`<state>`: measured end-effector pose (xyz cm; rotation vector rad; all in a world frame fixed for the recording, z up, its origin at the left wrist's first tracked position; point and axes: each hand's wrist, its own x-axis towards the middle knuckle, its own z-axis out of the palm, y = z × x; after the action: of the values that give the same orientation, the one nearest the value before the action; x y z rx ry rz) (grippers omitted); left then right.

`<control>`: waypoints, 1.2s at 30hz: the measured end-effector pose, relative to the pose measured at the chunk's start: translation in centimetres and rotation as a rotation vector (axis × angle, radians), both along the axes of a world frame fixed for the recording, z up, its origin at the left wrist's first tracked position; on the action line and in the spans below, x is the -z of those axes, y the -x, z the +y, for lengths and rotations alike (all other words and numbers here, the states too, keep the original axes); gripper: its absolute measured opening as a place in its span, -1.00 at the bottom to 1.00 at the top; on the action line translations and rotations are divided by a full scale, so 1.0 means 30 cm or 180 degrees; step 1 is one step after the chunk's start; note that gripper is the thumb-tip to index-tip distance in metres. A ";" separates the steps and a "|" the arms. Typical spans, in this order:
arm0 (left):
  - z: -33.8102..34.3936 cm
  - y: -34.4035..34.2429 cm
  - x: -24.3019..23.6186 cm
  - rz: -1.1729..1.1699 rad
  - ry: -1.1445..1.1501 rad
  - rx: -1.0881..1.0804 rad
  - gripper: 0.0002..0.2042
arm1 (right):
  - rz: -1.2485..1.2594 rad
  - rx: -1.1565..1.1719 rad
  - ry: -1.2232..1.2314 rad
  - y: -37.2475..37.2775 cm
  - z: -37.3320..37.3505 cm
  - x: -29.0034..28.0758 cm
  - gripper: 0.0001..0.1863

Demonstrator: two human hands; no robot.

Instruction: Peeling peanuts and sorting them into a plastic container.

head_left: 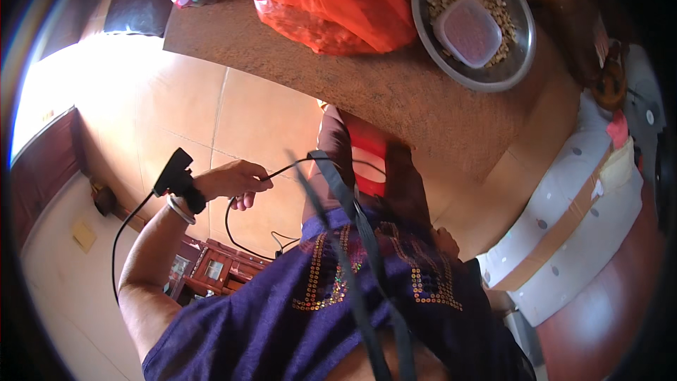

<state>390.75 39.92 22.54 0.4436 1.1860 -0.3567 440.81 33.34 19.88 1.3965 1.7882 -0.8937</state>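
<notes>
Out to my left, my left hand (234,181) pinches a thin black cable (285,167). One stretch of the cable runs right, across my lap, and another loops down below the hand. A black device (176,173) is strapped on that wrist, beside a pale bangle (180,210); a cable hangs from it. Only a small part of my right hand (446,241) shows, low beside my right hip, with most of its fingers hidden. Dark straps (331,176) hang down in front of my purple sequined top (268,317).
A brown table (395,92) lies ahead of my knees. On it are a red plastic bag (331,7) and a steel bowl (421,17) holding nuts or beans and a clear plastic tub (469,32). A spotted white cushion (557,204) is at my right, a small wooden cabinet (218,268) at my left.
</notes>
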 end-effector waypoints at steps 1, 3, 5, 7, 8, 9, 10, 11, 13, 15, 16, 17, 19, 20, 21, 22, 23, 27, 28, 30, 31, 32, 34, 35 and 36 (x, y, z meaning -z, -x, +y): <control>-0.005 0.001 0.036 -0.0076 -0.0067 -0.0034 -0.80 | -0.0037 0.0078 -0.0026 0.016 0.000 0.006 -0.80; -0.153 0.025 0.182 -0.0156 -0.0181 -0.0090 -0.81 | 0.0141 -0.0128 -0.0249 0.002 -0.024 0.025 -0.79; -0.114 -0.029 0.188 -0.0155 -0.0095 0.0281 -0.81 | 0.0357 -0.0608 -0.0749 -0.015 -0.056 0.076 -0.72; -0.065 -0.065 0.216 -0.0055 0.0423 0.0104 -0.75 | 0.0499 -0.0075 -0.0902 -0.038 -0.107 0.144 -0.78; -0.054 -0.083 0.229 -0.0027 0.0294 0.0260 -0.75 | 0.0715 0.0346 -0.0963 -0.034 -0.119 0.167 -0.82; -0.045 -0.101 0.249 0.0001 0.0159 0.0412 -0.75 | 0.0699 0.0402 -0.1018 -0.036 -0.122 0.193 -0.82; -0.067 -0.095 0.317 -0.0098 0.0068 0.0282 -0.74 | 0.0787 -0.0185 -0.1227 -0.042 -0.121 0.217 -0.85; -0.080 -0.111 0.360 -0.0094 0.0018 0.0327 -0.74 | 0.0870 -0.0790 -0.1423 -0.040 -0.122 0.249 -0.88; -0.084 -0.150 0.437 0.0193 -0.0058 0.0383 -0.75 | 0.0748 -0.0851 -0.1564 -0.074 -0.169 0.340 -0.89; -0.170 -0.129 0.493 0.0130 -0.0322 -0.0017 -0.73 | 0.0771 -0.0946 -0.1714 -0.082 -0.187 0.420 -0.89; -0.182 -0.151 0.568 0.0134 -0.0540 -0.0025 -0.66 | 0.0653 -0.1199 -0.1918 -0.112 -0.220 0.428 -0.89; -0.228 -0.153 0.613 0.0231 -0.0722 -0.0147 -0.59 | 0.0649 -0.1539 -0.2086 -0.115 -0.224 0.446 -0.89; -0.316 -0.149 0.674 0.0492 -0.0968 0.0062 -0.46 | 0.0601 -0.1488 -0.2048 -0.101 -0.240 0.453 -0.88; -0.403 -0.117 0.750 0.0484 -0.1493 0.0051 -0.44 | 0.0592 -0.1465 -0.1907 -0.092 -0.260 0.451 -0.86; -0.434 -0.122 0.775 0.0431 -0.2050 0.0062 -0.41 | 0.0553 -0.1456 -0.1975 -0.094 -0.279 0.446 -0.86; -0.478 -0.134 0.794 0.0529 -0.2012 -0.0157 -0.38 | 0.0662 -0.1266 -0.1927 -0.095 -0.300 0.444 -0.84; -0.489 -0.134 0.811 0.0536 -0.2112 -0.0167 -0.38 | 0.0797 -0.1100 -0.1908 -0.089 -0.292 0.451 -0.83; -0.451 -0.193 0.806 0.0907 -0.4612 0.0831 -0.41 | 0.1076 -0.1172 -0.2565 -0.057 -0.305 0.440 -0.82; -0.425 -0.226 0.773 0.0867 -0.4745 0.0525 -0.47 | 0.1165 -0.1183 -0.2605 -0.056 -0.316 0.426 -0.82; -0.397 -0.294 0.683 0.0858 -0.4787 0.0438 -0.51 | 0.1391 -0.1215 -0.2826 -0.083 -0.353 0.449 -0.82; -0.395 -0.317 0.665 0.0768 -0.4921 0.0423 -0.52 | 0.1393 -0.1228 -0.2874 -0.092 -0.381 0.465 -0.82; -0.400 -0.345 0.632 0.0782 -0.4947 0.0413 -0.52 | 0.1394 -0.1140 -0.3027 -0.102 -0.410 0.474 -0.83; -0.429 -0.393 0.573 0.0374 -0.4428 0.0067 -0.53 | 0.1323 -0.1097 -0.3537 -0.115 -0.454 0.511 -0.81; -0.435 -0.419 0.571 0.0369 -0.4438 0.0070 -0.53 | 0.1316 -0.1095 -0.3547 -0.114 -0.467 0.491 -0.81; -0.443 -0.442 0.569 0.0296 -0.4456 0.0271 -0.53 | 0.1593 -0.0964 -0.3462 -0.109 -0.467 0.452 -0.80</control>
<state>404.01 26.63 5.46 1.6911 1.3729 0.4680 444.09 19.32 6.31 1.4688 3.0155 -0.0228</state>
